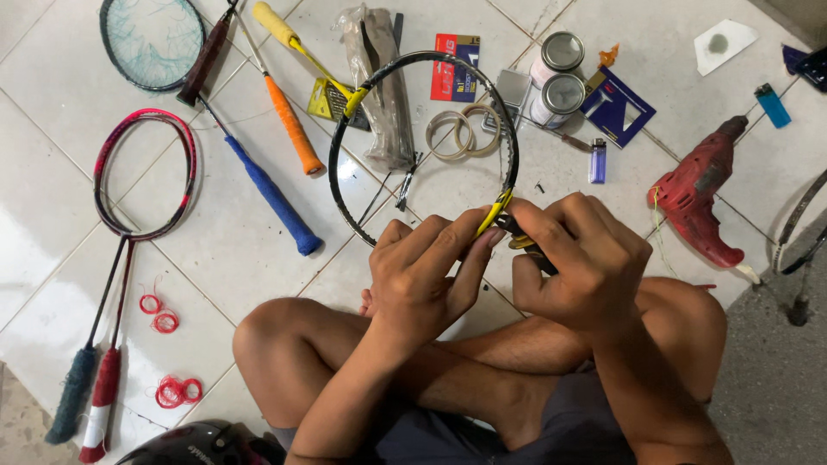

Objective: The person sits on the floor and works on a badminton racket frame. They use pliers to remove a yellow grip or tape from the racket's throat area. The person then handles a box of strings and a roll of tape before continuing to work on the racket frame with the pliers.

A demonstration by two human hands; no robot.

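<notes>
Head view: unstrung black-and-yellow racket frame [379, 77]; left hand [426, 275] pinches its yellow rim; right hand [573, 258] grips a dark tool [517, 231] against it.

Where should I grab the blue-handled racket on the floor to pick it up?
Take the blue-handled racket by its thick blue wrapped handle, coming from above. That end lies flat on the tile with free room around it; its thin shaft crosses the orange-handled racket.

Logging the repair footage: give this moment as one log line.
left hand: grips racket frame | right hand: holds small tool at frame | nearby: red glue gun, tape rolls
</notes>
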